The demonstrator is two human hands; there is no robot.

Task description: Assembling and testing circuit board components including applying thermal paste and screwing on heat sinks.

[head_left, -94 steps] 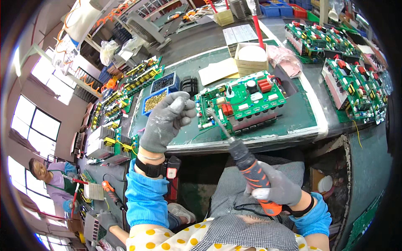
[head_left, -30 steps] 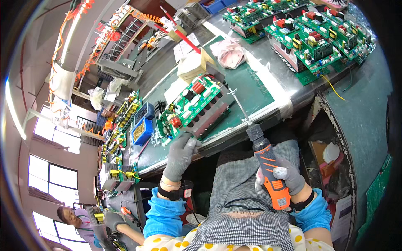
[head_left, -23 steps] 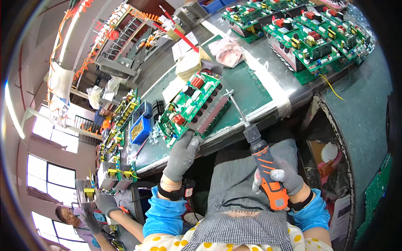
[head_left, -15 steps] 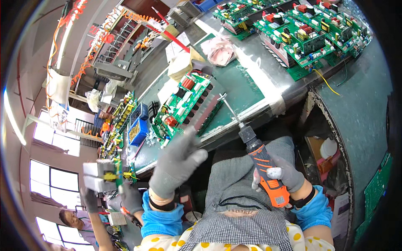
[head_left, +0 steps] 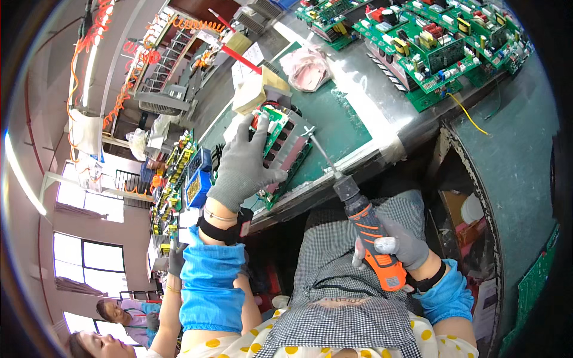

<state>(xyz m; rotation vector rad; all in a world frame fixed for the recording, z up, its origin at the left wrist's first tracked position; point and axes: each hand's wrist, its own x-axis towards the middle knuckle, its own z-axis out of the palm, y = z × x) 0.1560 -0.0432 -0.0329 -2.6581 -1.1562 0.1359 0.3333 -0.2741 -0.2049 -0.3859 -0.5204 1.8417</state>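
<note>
**A:** Look at the left hand (head_left: 243, 164), grey glove, fingers spread wide, laid over the near end of that green circuit board (head_left: 280, 140). Palm on it, thumb hooked toward the board's finned side.

**B:** Where's the board sitting?

**A:** On the green mat (head_left: 334, 119) of the bench (head_left: 382, 128), close to the front edge, tipped up a bit under the hand. I can't tell whether the fingers are really gripping it or only resting on top.

**B:** And the other hand?

**A:** The right hand (head_left: 399, 246) is curled tight around an orange and black electric screwdriver (head_left: 370, 235), held below the bench's front edge, over the checked apron. The long bit (head_left: 319, 152) angles up and left; its tip sits right at the board's right-hand edge. Touching or just short of it, I can't say from here.

**B:** What's behind the board?

**A:** A tan box (head_left: 253, 92) at the far end of the board, nearly against it. Further along the mat, a crumpled pink plastic bag (head_left: 307, 59). At the bench's far right corner, a whole cluster of green circuit boards (head_left: 430, 42) with red and black parts, well apart from the one under the hand.

**B:** Anything on the left?

**A:** A blue parts bin (head_left: 197, 182) just beside the left wrist, and more boards racked along that edge. Another person's gloved hand (head_left: 175, 259) comes up low on that side, near the blue sleeve (head_left: 209, 286).
</note>
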